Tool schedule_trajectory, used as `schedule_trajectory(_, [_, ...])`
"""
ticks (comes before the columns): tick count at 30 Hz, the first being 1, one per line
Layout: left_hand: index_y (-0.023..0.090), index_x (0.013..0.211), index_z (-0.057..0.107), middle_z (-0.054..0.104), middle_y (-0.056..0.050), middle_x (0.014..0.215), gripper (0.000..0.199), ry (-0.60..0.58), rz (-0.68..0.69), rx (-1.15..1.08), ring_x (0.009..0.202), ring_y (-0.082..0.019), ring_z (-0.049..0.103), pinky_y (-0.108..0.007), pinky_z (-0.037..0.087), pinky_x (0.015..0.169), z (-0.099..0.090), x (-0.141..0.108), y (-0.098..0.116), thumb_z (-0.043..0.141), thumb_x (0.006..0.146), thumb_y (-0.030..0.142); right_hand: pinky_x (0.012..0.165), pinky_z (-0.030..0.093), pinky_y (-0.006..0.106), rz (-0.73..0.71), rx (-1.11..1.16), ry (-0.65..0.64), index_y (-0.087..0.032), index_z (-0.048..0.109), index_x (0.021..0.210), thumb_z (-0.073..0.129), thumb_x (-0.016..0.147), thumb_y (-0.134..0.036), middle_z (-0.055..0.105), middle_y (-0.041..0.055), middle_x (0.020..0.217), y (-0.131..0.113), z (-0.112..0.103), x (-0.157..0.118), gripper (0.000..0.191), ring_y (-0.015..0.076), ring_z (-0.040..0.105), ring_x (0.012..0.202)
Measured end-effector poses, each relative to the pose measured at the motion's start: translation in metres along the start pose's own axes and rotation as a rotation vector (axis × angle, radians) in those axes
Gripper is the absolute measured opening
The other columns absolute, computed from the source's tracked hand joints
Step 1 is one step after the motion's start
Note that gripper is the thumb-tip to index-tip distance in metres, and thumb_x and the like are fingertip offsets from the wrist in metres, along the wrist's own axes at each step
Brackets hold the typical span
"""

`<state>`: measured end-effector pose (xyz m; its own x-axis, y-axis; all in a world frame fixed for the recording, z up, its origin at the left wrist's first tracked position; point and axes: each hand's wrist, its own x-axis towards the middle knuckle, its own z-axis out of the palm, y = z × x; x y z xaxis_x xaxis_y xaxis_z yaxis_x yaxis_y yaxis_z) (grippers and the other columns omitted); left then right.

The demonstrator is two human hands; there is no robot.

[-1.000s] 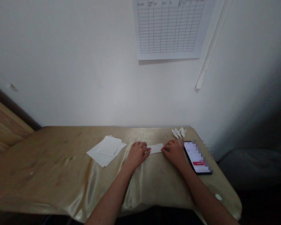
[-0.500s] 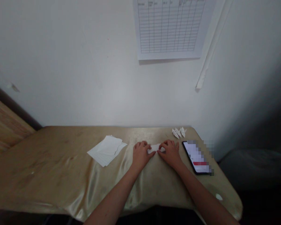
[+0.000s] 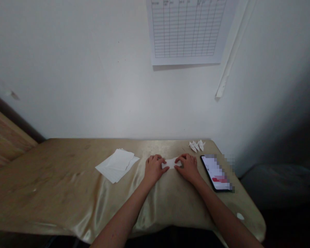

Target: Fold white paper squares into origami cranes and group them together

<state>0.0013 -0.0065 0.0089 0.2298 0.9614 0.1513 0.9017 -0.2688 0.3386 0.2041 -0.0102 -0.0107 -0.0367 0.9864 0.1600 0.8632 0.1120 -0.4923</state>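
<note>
A small strip of white paper [image 3: 172, 163] lies on the gold cloth between my two hands. My left hand [image 3: 154, 168] pinches its left end with thumb and fingertips. At the right end, my right hand [image 3: 188, 167] grips it the same way. The middle of the strip shows between them. Loose white sheets [image 3: 118, 164] lie in an uneven stack to the left of my left hand. Behind my right hand sit several small folded white paper pieces [image 3: 197, 145].
A phone [image 3: 217, 174] with a lit, partly blurred screen lies right of my right hand. The gold-covered table [image 3: 67, 186] meets a white wall, where a printed grid sheet [image 3: 184, 31] hangs. A small white scrap [image 3: 240, 216] is near the right front corner.
My left hand has shifted slightly left, and the two thumbs are farther apart. More of the strip's middle shows between them.
</note>
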Motion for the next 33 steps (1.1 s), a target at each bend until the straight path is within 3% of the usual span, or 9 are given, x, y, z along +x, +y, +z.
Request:
schedule_trajectory(9, [0.039,0.112,0.076,0.061,-0.001,0.134,0.028,-0.064,0.063,-0.021,0.127,-0.027,0.048,-0.045,0.036,0.111,-0.006,0.000,-0.021,0.075,0.084,0.039,0.114,0.024,0.045,-0.022,0.067,-0.035,-0.034,0.076,0.105,0.071,0.081,-0.021,0.058,0.0035,0.121,0.014,-0.003,0.005,0.028,0.0236,0.050,0.124])
schedule_trajectory(19, [0.040,0.114,0.076,0.060,-0.002,0.137,0.029,-0.084,0.052,-0.040,0.130,-0.029,0.047,-0.048,0.036,0.113,-0.012,-0.001,-0.018,0.075,0.085,0.038,0.115,0.023,0.043,0.004,0.079,-0.078,-0.039,0.076,0.109,0.059,0.077,-0.005,0.060,0.0013,0.126,0.024,0.000,0.009,0.050,0.0216,0.049,0.126])
schedule_trajectory(29, [0.041,0.114,0.076,0.058,-0.002,0.139,0.029,-0.084,0.052,-0.062,0.132,-0.027,0.047,-0.049,0.032,0.116,-0.003,0.001,-0.026,0.073,0.085,0.039,0.115,0.024,0.040,-0.001,0.089,-0.104,-0.036,0.076,0.112,0.051,0.071,0.000,0.060,0.0012,0.127,0.027,-0.004,0.009,0.060,0.0206,0.049,0.127])
schedule_trajectory(33, [0.039,0.112,0.076,0.058,-0.002,0.137,0.029,-0.051,0.060,-0.063,0.130,-0.026,0.048,-0.046,0.030,0.117,-0.002,-0.001,-0.024,0.073,0.083,0.037,0.115,0.024,0.041,-0.009,0.100,-0.091,-0.036,0.076,0.110,0.052,0.076,-0.005,0.060,0.0016,0.125,0.023,-0.007,0.006,0.052,0.0208,0.050,0.124])
